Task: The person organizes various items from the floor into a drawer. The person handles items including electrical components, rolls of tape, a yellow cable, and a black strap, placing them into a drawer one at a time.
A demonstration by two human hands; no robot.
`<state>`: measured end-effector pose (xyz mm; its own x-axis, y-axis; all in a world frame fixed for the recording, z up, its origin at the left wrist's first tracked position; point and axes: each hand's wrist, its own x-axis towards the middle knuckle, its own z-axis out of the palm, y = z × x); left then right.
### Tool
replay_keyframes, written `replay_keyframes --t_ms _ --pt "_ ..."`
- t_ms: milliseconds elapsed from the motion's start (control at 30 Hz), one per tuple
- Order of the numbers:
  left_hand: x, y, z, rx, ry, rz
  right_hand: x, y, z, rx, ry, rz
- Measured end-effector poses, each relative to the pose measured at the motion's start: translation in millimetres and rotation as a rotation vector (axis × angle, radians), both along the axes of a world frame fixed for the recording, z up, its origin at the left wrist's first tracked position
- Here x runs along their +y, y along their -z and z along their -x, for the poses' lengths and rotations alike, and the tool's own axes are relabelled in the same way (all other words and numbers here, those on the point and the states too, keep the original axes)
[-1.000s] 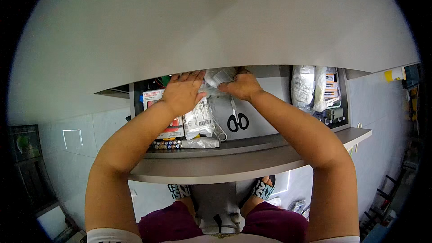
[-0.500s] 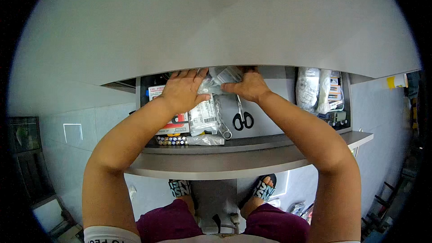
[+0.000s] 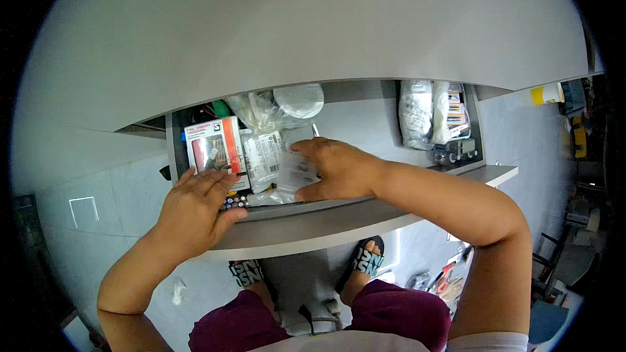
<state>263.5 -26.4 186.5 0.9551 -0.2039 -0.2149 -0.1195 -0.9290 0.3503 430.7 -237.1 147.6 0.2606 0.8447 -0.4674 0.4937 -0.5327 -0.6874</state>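
Observation:
An open drawer [image 3: 261, 221] lies before me. My left hand [image 3: 199, 205] is at its front left, fingers stretched out over the lower edge of a white-and-red box [image 3: 235, 140] and beside several batteries [image 3: 233, 203]. My right hand [image 3: 345, 169] has its thumb and fingers around a translucent plastic packet [image 3: 295, 171], next to a white labelled packet [image 3: 263, 155]. A metal blade tip [image 3: 315, 130] shows past the right hand; the rest of the scissors is hidden. Behind, clear plastic bags [image 3: 257, 109] lie beside a round whitish disc [image 3: 298, 100].
On the drawer's right side are a wrapped bundle [image 3: 416, 114], a white roll-like packet [image 3: 441, 114] and small boxes [image 3: 458, 111]. The grey cabinet top [image 3: 313, 26] overhangs the drawer's back. My feet stand on the floor below, with loose items [image 3: 447, 280] at the right.
Both hands have come nearer from the drawer's back, the left also going leftward. The box, clear bags and round disc are now uncovered. The right hand now holds the packet, covering the scissors.

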Motion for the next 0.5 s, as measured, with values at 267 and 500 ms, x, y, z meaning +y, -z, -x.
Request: replay_keyframes --t_ms 267,500 --pt "-22 -3 0 0.057 0.126 0.246 -57 32 -43 0.246 -0.079 0.466" --pt "-23 2 3 0.068 0.1 0.245 -21 70 -27 0.158 -0.382 0.346"
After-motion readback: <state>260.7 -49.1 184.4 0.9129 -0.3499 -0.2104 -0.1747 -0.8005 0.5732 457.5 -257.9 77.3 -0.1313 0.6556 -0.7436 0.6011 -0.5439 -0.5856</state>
